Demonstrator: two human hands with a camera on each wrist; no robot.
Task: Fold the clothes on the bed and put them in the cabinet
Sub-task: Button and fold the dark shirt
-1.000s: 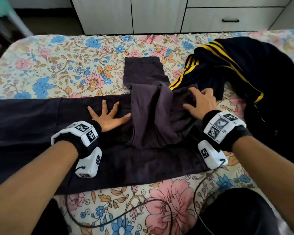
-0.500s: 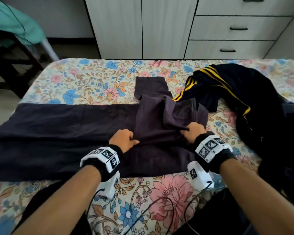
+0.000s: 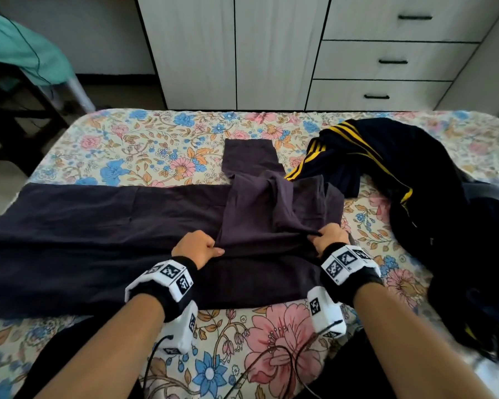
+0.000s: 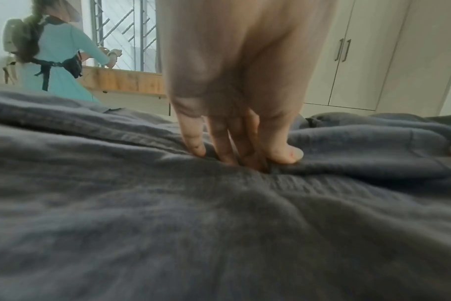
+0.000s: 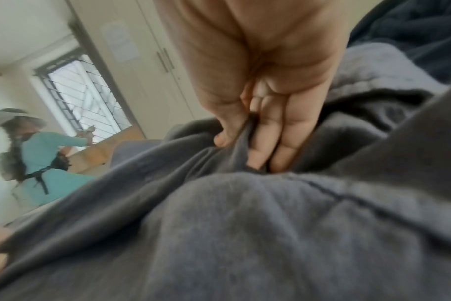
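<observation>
A second ago the left hand lay flat with fingers spread on the dark grey garment and the right hand pressed open on the folded-over part; now both have closed on the cloth, and the view has tipped up, so more of the white cabinet with its three drawers shows beyond the bed. Half a second ago the hands sat in much the same places, already curled.

No brand or readable writing shows — only black-and-white square marker patterns on the wrist bands.

The left hand is curled, fingertips and thumb pinching a fold of the garment near its middle; the left wrist view shows fingers dug into the fabric. The right hand pinches the lower corner of the folded-over part between thumb and fingers, drawing it into a taut ridge toward the person.

The garment lies spread across the floral bed sheet, one sleeve pointing toward the cabinet. A dark navy garment with yellow stripes sits heaped on the right, just beside it.
</observation>
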